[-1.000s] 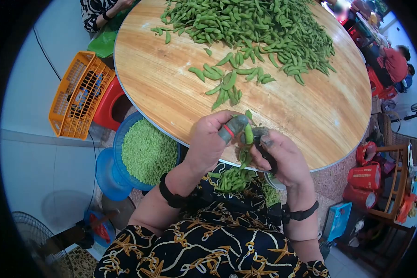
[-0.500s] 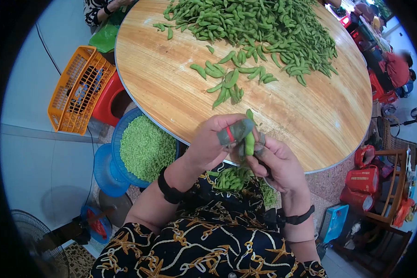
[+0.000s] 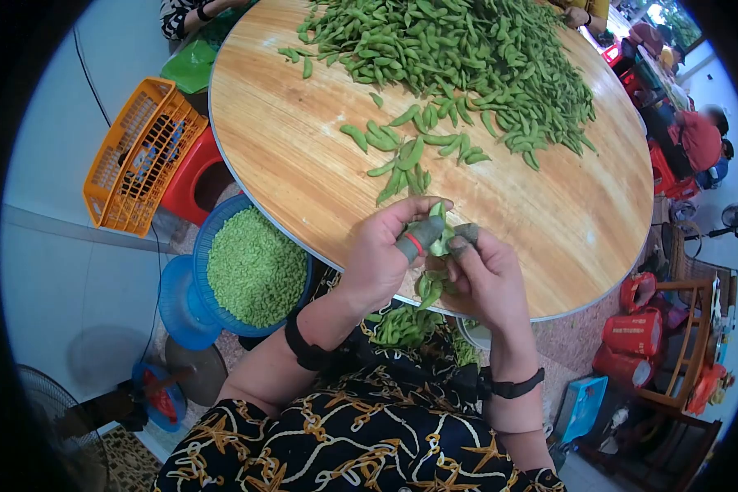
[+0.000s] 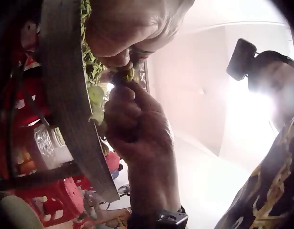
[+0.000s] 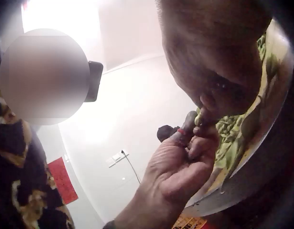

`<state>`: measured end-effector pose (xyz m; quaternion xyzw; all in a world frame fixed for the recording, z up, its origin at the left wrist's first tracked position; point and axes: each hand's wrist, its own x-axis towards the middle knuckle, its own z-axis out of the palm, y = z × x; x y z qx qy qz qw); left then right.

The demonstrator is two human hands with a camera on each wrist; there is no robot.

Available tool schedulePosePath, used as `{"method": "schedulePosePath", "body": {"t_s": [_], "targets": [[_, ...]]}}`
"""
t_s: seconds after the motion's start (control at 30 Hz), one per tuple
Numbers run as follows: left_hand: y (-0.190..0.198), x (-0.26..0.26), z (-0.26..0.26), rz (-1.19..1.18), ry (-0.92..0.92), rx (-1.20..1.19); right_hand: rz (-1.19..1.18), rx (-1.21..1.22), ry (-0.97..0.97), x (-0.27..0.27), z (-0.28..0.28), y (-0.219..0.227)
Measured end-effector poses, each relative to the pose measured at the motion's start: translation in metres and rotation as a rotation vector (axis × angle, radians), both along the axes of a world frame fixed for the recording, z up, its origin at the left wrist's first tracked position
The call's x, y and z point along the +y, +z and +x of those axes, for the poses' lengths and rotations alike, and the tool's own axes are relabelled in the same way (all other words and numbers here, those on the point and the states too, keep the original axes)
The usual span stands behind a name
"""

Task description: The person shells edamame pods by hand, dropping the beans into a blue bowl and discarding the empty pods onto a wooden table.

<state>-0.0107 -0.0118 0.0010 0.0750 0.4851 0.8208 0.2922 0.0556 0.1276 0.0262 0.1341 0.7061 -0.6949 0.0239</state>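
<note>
A: I'm seeing both hands meeting mid-frame at the table (image 3: 549,238) edge, left hand (image 3: 381,258) and right hand (image 3: 488,275) pinching one edamame pod (image 3: 439,234).

B: Blue basket of shelled beans (image 3: 254,266) sitting lower left.

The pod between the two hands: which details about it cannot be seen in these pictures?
- Head view: the left hand and right hand cover most of the pod; whether beans remain inside is hidden.
- Left wrist view: glare and blur; the pod is only a small green spot.
- Right wrist view: fingers hide the pod.
</note>
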Motion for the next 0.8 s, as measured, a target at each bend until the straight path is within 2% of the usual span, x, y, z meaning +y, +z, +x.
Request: {"method": "schedulePosePath", "body": {"t_s": [0.07,0.13,0.17,0.23,0.37,0.4,0.43,0.47,0.5,0.53,0.57,0.6,0.67,0.73,0.77,0.8], "targets": [[0.0,-0.001,0.0,0.096,-0.023,-0.058,0.037,0.021,-0.017,0.005,-0.001,0.001],[0.014,-0.004,-0.001,-0.217,-0.105,0.245,0.126,0.011,-0.088,0.014,-0.005,0.005],[0.009,-0.003,0.0,-0.215,-0.106,0.243,0.128,0.008,-0.089,0.014,-0.007,0.006],[0.0,-0.002,0.0,-0.234,-0.096,0.552,-0.072,-0.026,-0.03,0.012,-0.009,0.007],[0.012,-0.009,0.0,-0.332,-0.119,0.525,-0.264,-0.039,-0.011,0.012,-0.004,-0.003],[0.014,-0.01,-0.001,-0.357,-0.108,0.765,-0.265,-0.042,-0.009,0.011,-0.002,-0.002],[0.015,-0.011,-0.002,-0.378,-0.098,1.007,-0.388,-0.084,-0.002,0.009,0.0,0.0],[0.013,-0.011,-0.003,-0.38,-0.097,1.005,-0.512,-0.126,0.004,0.007,0.002,0.002],[0.01,-0.012,-0.004,-0.314,-0.101,1.091,-0.512,-0.126,0.004,0.006,0.003,-0.001],[0.008,-0.012,-0.006,-0.246,-0.105,1.175,-0.649,-0.145,-0.016,0.005,0.003,-0.005],[0.008,-0.012,-0.008,-0.244,-0.105,1.177,-0.784,-0.163,-0.037,0.004,0.003,-0.007],[0.008,-0.012,-0.011,-0.2,-0.119,1.155,-0.783,-0.162,-0.038,0.002,0.003,-0.007],[0.005,-0.011,-0.01,-0.157,-0.13,1.131,-0.994,-0.104,-0.051,-0.003,0.0,-0.007],[-0.002,-0.003,0.0,-0.056,-0.054,0.501,-1.013,-0.105,-0.094,-0.006,-0.008,-0.007],[-0.002,-0.002,-0.001,-0.056,-0.053,0.497,-1.03,-0.104,-0.138,-0.005,-0.014,-0.007],[-0.002,0.0,-0.004,0.05,-0.056,0.279,-1.007,-0.113,-0.187,-0.005,-0.02,-0.007]]}}
